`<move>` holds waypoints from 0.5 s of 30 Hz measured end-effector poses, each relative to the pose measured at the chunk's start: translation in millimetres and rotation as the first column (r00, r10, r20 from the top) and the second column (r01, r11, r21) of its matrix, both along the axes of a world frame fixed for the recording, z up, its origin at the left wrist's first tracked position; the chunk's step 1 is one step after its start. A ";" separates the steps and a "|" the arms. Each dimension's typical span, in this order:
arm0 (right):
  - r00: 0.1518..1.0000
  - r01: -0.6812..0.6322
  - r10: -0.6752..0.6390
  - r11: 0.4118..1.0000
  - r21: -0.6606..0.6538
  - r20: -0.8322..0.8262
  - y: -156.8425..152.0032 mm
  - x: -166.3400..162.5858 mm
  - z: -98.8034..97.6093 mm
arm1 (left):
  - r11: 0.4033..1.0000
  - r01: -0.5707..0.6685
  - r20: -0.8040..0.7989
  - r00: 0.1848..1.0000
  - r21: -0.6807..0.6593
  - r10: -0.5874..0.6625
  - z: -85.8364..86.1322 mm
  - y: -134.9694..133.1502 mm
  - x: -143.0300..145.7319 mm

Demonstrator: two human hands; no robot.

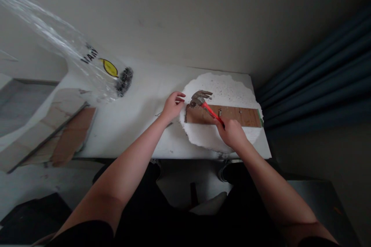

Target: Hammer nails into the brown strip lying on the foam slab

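My right hand (231, 132) is wrapped round the red handle of a claw hammer (210, 111). The hammer's metal head lies over the left end of a brown wooden board (240, 116). That board rests on a round white sheet (214, 137) with ragged edges and dark specks. My left hand (174, 104) is at the sheet's left edge, close to the hammer head. Its fingers are loosely bent and a little apart, and nothing shows in them. A small upright bit, perhaps a nail, stands on the board (220, 112) beside the handle.
The white table (139, 123) stands against a grey wall. A clear plastic bag with printing (95, 63) is at the back left. More brown boards (74, 135) lie at the left end. Thin loose pieces (169, 125) lie beside my left wrist. A dark curtain (319, 65) hangs at right.
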State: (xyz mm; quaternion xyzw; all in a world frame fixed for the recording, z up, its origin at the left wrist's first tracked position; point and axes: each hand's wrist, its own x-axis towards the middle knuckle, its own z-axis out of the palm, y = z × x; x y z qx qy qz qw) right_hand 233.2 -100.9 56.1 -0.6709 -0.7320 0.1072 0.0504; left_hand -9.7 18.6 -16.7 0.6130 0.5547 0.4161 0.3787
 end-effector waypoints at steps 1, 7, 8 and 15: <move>1.000 -0.003 0.003 1.000 -0.009 0.000 -0.4 0.0 -0.6 | 1.000 -0.019 -0.013 1.000 0.007 0.019 0.3 -0.1 -0.4; 1.000 0.023 -0.023 1.000 0.003 -0.018 -3.0 -4.4 -0.2 | 0.992 -0.124 -0.098 0.987 0.033 0.127 7.5 6.2 -13.1; 1.000 0.022 -0.022 1.000 -0.005 -0.017 -3.2 -6.0 0.3 | 0.988 -0.148 -0.125 0.980 0.040 0.152 9.4 8.1 -17.7; 0.999 0.034 -0.035 0.996 -0.078 -0.010 -3.2 -11.2 1.4 | 0.971 -0.230 -0.332 0.923 -0.072 0.194 8.7 19.3 -50.7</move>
